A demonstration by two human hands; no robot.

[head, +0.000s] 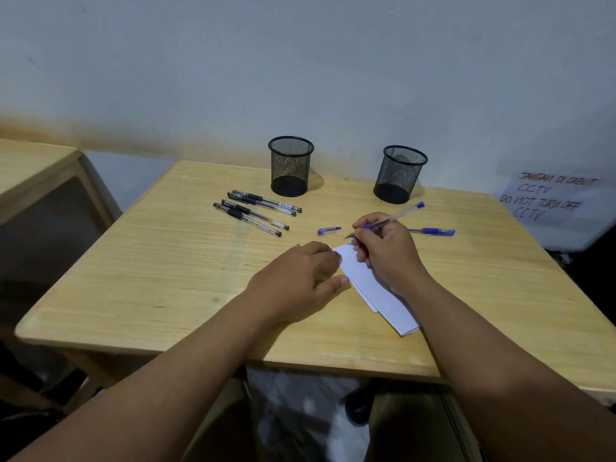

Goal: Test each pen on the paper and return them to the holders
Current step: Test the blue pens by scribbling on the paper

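A right hand point(386, 251) is pinching a blue pen point(391, 221), its tip just above white paper point(373, 288) on a wooden table point(166, 261). The left hand point(300, 281), fingers loosely spread, is pressing the paper flat.

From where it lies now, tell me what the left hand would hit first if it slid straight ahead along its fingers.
Likely the right hand, just past the left hand's fingertips over the paper. Depth is unclear.

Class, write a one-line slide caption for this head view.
Right hand tests a blue pen on paper steadied by the left hand.
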